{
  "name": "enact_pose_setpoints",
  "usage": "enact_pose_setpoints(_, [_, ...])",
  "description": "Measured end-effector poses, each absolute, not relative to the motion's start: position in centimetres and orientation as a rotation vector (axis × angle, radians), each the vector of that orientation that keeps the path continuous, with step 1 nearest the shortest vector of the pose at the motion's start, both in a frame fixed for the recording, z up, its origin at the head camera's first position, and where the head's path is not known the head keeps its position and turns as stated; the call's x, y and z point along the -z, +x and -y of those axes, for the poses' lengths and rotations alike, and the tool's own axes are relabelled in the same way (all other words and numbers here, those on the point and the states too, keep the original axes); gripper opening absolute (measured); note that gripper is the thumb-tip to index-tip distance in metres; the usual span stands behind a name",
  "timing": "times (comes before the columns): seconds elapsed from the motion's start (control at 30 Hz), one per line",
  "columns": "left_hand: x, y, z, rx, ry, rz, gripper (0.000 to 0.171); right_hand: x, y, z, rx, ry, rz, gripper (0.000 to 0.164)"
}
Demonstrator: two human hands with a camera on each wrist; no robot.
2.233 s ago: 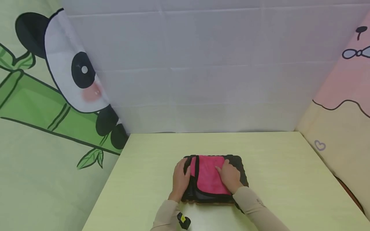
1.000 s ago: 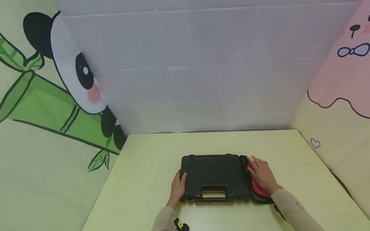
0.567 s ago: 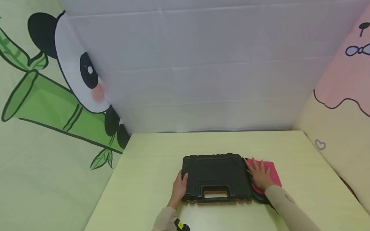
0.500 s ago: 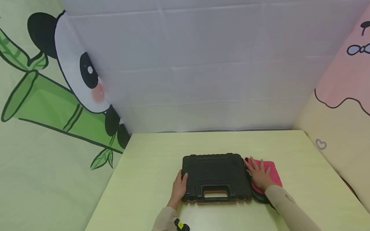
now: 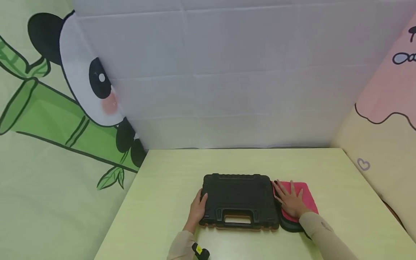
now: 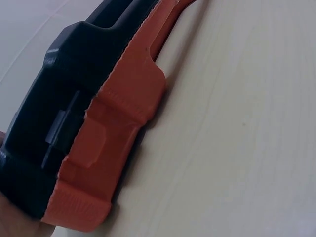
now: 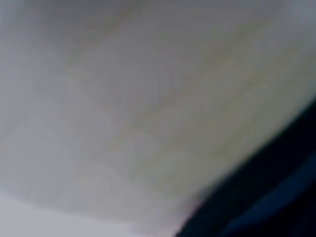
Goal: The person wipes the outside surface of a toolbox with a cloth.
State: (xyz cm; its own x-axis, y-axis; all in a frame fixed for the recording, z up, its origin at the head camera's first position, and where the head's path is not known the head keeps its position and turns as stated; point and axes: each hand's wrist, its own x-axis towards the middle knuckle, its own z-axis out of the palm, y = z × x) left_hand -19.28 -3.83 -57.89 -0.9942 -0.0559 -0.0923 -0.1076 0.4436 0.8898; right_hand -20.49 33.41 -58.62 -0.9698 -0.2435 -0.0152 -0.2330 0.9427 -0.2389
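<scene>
A black plastic tool case with a cut-out handle lies flat on the table. In the left wrist view the same case shows an orange lower half beneath its black lid. My left hand grips its left side, thumb on top and the other fingers along the edge; part of that hand shows at the case's corner. Against the right side lies a pink pouch with black trim. My right hand rests on it with fingers spread. The right wrist view is blurred.
The pale wooden table extends around both things. A plain white sheet hangs behind it. Printed cloths stand at either side, one with a panda. A black device sits at the left wrist.
The right hand has brought the pouch from on top of the case to its right side. The left hand has moved slightly down along the case's edge. Lately both things have barely moved.
</scene>
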Motion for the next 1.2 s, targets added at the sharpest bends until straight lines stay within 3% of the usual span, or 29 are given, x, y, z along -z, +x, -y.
enact_pose_setpoints(0.63, [57.9,-19.0,3.7,-1.631,-0.164,-2.628,0.057,59.1,-20.6,-33.7,0.383,-0.322,-3.042,0.064])
enact_pose_setpoints(0.93, [57.9,-18.7,4.2,-1.637,-0.186,-2.624,0.06,58.8,-21.0,-33.3,0.373,-0.335,-3.036,0.078])
enact_pose_setpoints(1.2, [57.9,-19.6,4.3,-1.609,-0.167,-2.643,0.058,58.7,-21.7,-33.5,0.445,-0.313,-2.999,0.073])
